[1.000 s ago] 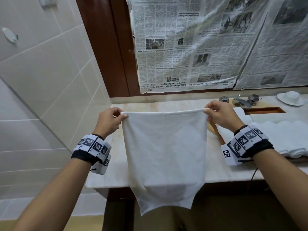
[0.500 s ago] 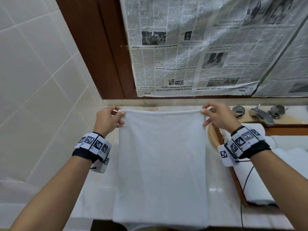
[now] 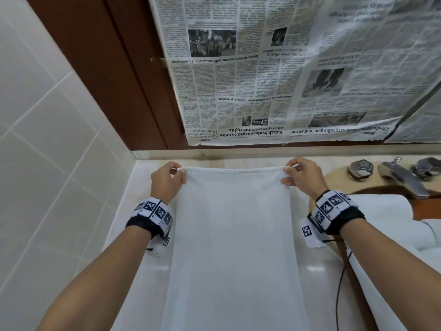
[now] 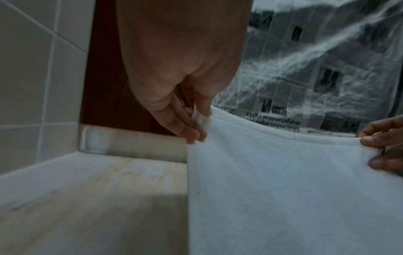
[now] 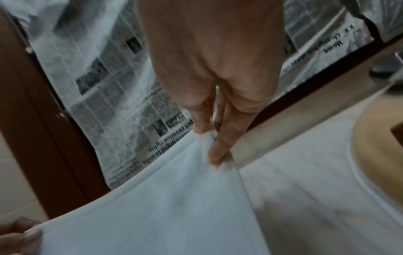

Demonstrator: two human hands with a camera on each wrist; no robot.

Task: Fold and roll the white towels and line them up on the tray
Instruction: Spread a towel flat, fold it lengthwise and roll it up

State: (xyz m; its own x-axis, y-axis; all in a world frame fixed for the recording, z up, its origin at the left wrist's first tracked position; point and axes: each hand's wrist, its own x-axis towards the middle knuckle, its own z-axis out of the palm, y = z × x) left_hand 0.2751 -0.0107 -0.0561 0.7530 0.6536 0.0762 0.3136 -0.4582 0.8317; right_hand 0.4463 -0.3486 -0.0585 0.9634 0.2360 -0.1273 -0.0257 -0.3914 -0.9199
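Observation:
A folded white towel [image 3: 233, 247] stretches lengthwise along the pale counter [image 3: 133, 259], its far edge near the back wall. My left hand [image 3: 177, 173] pinches its far left corner and my right hand [image 3: 287, 174] pinches its far right corner. The left wrist view shows my left hand [image 4: 199, 119] pinching the towel [image 4: 283, 198] with the corner lifted slightly above the counter. In the right wrist view my right hand [image 5: 212, 138] grips the towel [image 5: 174, 207] corner. More white towels [image 3: 391, 218] lie on a brown wooden tray [image 3: 427, 211] at the right.
A chrome tap [image 3: 403, 177] with two knobs stands at the back right. Newspaper sheets [image 3: 274, 80] cover the mirror behind the counter. A tiled wall [image 3: 47, 139] closes the left side. A black cable [image 3: 340, 283] runs from my right wrist.
The towel hung in the air off the counter's front edge; both hands have carried it forward and down, so it now lies stretched along the counter toward the back wall.

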